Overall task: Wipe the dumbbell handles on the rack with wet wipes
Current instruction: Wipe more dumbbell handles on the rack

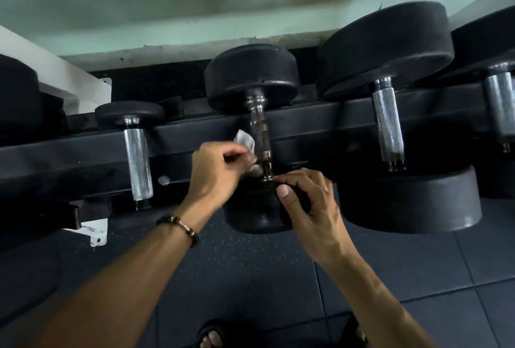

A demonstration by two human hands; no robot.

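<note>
From the head camera, a black dumbbell rack (320, 121) runs across the frame, carrying several rubber-headed dumbbells. The middle dumbbell (252, 74) lies across the rails, its knurled chrome handle (259, 138) pointing toward the viewer. The left hand (214, 172), with a beaded bracelet (178, 226) at the wrist, pinches a crumpled wet wipe (245, 140) just beside the handle's near end. The right hand (309, 202) has its fingers curled over the dumbbell's near head (256, 214), thumb extended. Sandalled feet (210, 335) stand on the dark rubber floor tiles (404, 278).

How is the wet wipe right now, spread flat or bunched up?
Bunched up. The small white wet wipe is crumpled in the left hand pinch, beside the knurled chrome handle of the middle black dumbbell.
</note>
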